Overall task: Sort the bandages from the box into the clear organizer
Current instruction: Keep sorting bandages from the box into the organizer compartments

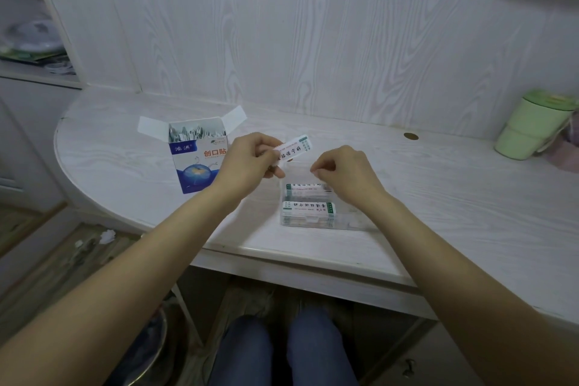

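Note:
A blue and white bandage box [197, 163] stands open on the white table, with several wrapped bandages showing in its top. My left hand [250, 160] pinches a small stack of wrapped bandages [294, 149] just right of the box, above the table. The clear organizer [313, 210] lies in front of me with stacks of bandages [308, 208] in two of its compartments. My right hand [344, 172] hovers over the organizer's far end with fingers curled; I cannot see anything held in it.
A green lidded cup [529, 125] stands at the far right by the wall. A round cable hole [411, 136] sits in the tabletop behind the organizer. The table's front edge [313, 257] runs just below the organizer; a shelf with items is at the far left.

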Available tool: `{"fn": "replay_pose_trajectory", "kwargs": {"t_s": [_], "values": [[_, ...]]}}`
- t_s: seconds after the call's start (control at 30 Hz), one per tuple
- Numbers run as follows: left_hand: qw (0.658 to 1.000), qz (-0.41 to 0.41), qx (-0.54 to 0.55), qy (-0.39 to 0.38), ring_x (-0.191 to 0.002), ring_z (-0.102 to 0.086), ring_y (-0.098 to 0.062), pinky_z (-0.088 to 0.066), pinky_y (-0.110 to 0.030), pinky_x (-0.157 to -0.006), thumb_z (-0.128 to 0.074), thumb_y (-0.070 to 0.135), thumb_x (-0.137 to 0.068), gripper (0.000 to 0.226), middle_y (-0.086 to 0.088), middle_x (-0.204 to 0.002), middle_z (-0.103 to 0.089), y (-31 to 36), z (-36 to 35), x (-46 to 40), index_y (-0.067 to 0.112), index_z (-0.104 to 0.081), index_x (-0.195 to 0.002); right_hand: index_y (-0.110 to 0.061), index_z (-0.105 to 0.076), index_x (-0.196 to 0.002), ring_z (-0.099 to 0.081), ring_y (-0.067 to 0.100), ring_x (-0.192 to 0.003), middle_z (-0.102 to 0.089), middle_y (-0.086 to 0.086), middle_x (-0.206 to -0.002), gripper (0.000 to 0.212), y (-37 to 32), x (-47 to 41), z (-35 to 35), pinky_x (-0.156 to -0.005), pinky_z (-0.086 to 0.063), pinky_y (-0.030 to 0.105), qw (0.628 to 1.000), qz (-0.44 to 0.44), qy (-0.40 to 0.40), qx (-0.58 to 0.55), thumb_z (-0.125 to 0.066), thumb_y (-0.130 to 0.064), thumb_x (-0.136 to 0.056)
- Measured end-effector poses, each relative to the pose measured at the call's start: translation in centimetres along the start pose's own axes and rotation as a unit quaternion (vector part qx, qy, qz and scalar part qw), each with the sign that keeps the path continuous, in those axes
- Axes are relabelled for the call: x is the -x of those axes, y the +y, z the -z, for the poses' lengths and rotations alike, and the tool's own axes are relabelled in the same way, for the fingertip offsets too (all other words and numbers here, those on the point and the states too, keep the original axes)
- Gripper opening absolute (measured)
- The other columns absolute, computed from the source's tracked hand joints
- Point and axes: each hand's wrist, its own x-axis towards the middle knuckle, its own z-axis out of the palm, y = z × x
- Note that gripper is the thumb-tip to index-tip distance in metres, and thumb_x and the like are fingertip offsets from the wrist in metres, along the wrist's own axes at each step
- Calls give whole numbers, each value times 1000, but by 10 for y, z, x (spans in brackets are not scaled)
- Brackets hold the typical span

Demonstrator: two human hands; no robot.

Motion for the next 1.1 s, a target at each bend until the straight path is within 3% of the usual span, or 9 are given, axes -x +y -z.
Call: {"fn": "replay_pose_trajectory", "kwargs": {"t_s": [0.1, 0.2, 0.27, 0.43, 0.63, 0.73, 0.83, 0.93, 1.1], "values": [[999, 7, -18, -30, -49, -61, -3, -45, -12, -49, -56, 3, -92, 8, 0, -71, -67, 2, -2, 0, 9, -62, -94, -15, -72, -93, -60, 4, -70, -67, -6, -80, 17, -1, 0, 10, -58, -40, 8, 972, -40, 60, -222, -55, -19, -94], [997, 3, -47, -57, -46, -57, -2, -42, -12, -47, -57, 5, -92, 8, 1, -67, -64, 5, -11, -2, 10, -64, -91, -12, -71, -95, -61, 6, -63, -68, 0, -78, 12, -3, 4, 18, -53, -42, 15, 941, -49, 16, -335, -62, -18, -91], [992, -24, -108, -53, -49, -57, -3, -40, -13, -49, -60, 11, -91, 7, 4, -68, -63, 6, -17, -7, 14, -66, -91, -10, -71, -92, -59, 6, -57, -66, 2, -69, 8, -1, 5, 17, -52, -41, 16, 952, -45, 13, -304, -67, -8, -85], [968, -51, -241, -47, -55, -54, -3, -39, -12, -54, -68, 19, -86, 8, 4, -74, -65, 5, -14, -16, 19, -70, -94, -12, -72, -81, -51, -1, -46, -59, -2, -58, 3, 8, 5, 14, -44, -37, 9, 976, -90, 56, -191, -69, -11, -83], [893, -64, -429, -123, -91, -62, -17, -50, -30, -80, -68, 20, -86, 14, 1, -98, -71, 8, -18, -20, 20, -74, -98, -16, -70, -78, -57, 12, -63, -60, -4, -67, 7, 11, 2, 8, -64, -49, 26, 997, -65, -14, -34, -68, -11, -83], [853, -70, -499, -136, -94, -63, -22, -45, -28, -68, -66, 17, -86, 13, 0, -100, -70, 12, -22, -23, 24, -73, -94, -19, -70, -78, -61, 18, -82, -65, -3, -75, 5, 10, 1, 4, -69, -49, 31, 997, -62, -28, 39, -69, -15, -81], [827, -70, -541, -137, -93, -63, -25, -37, -26, -60, -63, 15, -85, 15, -1, -100, -69, 14, -25, -27, 26, -72, -90, -19, -71, -82, -63, 20, -87, -70, 1, -89, 2, 6, -1, 1, -66, -46, 30, 993, -56, -47, 97, -69, -18, -82], [819, -69, -553, -141, -92, -63, -24, -34, -25, -55, -63, 15, -86, 13, -1, -99, -69, 12, -28, -30, 23, -72, -92, -17, -72, -86, -63, 21, -85, -70, 2, -91, 5, 2, -1, 1, -63, -43, 29, 988, -47, -62, 136, -68, -18, -84], [830, -48, -531, -161, -92, -62, -25, -41, -28, -64, -70, 21, -84, 12, -5, -99, -69, 8, -26, -33, 17, -73, -94, -13, -70, -95, -62, 24, -87, -68, 5, -94, 16, 0, -2, 3, -66, -43, 30, 981, -53, -61, 176, -69, -26, -85]]}}
